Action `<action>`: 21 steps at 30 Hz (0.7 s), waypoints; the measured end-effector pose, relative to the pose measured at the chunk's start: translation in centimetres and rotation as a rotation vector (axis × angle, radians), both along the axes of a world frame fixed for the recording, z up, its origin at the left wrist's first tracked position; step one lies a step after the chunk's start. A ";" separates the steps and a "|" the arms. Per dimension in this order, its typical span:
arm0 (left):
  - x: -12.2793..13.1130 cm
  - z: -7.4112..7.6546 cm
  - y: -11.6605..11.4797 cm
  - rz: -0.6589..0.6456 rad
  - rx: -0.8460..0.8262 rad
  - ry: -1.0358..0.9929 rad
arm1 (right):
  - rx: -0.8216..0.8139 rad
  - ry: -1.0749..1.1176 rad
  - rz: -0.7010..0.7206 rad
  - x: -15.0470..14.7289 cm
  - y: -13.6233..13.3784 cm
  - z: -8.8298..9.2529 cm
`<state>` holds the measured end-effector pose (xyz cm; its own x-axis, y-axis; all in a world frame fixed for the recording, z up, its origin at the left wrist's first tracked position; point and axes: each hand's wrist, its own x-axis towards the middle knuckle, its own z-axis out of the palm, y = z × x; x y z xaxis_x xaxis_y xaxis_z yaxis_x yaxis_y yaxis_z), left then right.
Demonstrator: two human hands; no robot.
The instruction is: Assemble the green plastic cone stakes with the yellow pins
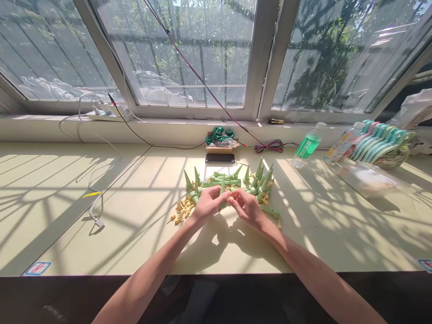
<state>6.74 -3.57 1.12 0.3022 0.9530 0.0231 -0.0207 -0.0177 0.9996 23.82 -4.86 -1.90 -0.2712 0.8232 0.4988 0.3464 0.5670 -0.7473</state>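
Forearms (pixel 168 253) bare, slender, tapering; left hand (pixel 209 203) and right hand (pixel 248 208) also bare.

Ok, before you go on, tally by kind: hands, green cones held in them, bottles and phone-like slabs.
Hands: 2, left and right
Held green cone: 1
Bottles: 2, green-labelled and patterned
Phone-like dark slab: 1
Total: 6

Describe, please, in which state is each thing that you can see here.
Left grip: closed on the held cone
Held cone: pointing up
Right grip: seems to pinch something small
Other cones: some upright, some tilted
Yellow pieces: loose, heaped
Phone: flat, screen dark
Box: open, filled
Bottle: standing, capped
White cable: end lying loose
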 end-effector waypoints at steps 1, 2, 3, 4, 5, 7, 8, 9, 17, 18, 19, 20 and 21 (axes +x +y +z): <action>0.0 0.0 0.0 0.000 -0.002 -0.001 | 0.011 -0.010 -0.005 0.0 0.0 -0.1; 0.0 0.0 0.0 0.000 -0.004 -0.001 | 0.022 -0.016 -0.008 0.0 0.1 -0.1; 0.0 0.0 -0.1 -0.001 -0.004 -0.002 | 0.030 -0.019 -0.009 -0.1 0.2 -0.3; 0.0 0.0 -0.1 -0.002 -0.005 -0.001 | 0.037 -0.019 -0.008 -0.1 0.3 -0.4; 0.0 0.0 -0.1 -0.005 -0.004 0.000 | 0.041 -0.018 -0.007 -0.1 0.4 -0.5; -0.1 -0.1 -0.1 -0.010 -0.003 0.005 | 0.039 -0.019 -0.003 -0.1 0.5 -0.7; -0.1 -0.1 -0.1 -0.012 -0.003 0.009 | 0.035 -0.019 -0.001 0.0 0.5 -0.8; -0.1 -0.1 -0.1 -0.013 -0.004 0.013 | 0.028 -0.019 0.001 0.0 0.5 -0.8; -0.1 -0.2 -0.1 -0.022 -0.007 0.018 | 0.004 -0.060 0.003 0.0 0.3 -0.7; -0.1 -0.1 -0.2 -0.027 -0.009 0.016 | 0.006 -0.064 0.000 0.0 0.2 -0.6; 0.0 -0.1 -0.2 -0.032 -0.009 0.013 | 0.009 -0.067 -0.001 0.0 0.2 -0.5; 0.0 0.0 -0.2 -0.039 -0.008 0.009 | 0.012 -0.067 -0.002 0.0 0.2 -0.5; 0.0 0.1 -0.2 -0.045 -0.007 0.006 | 0.014 -0.068 -0.003 0.0 0.1 -0.4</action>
<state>6.79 -3.81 1.23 0.3446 0.9386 0.0145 -0.0154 -0.0098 0.9998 23.87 -4.71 -2.28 -0.3025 0.8172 0.4906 0.3974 0.5760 -0.7143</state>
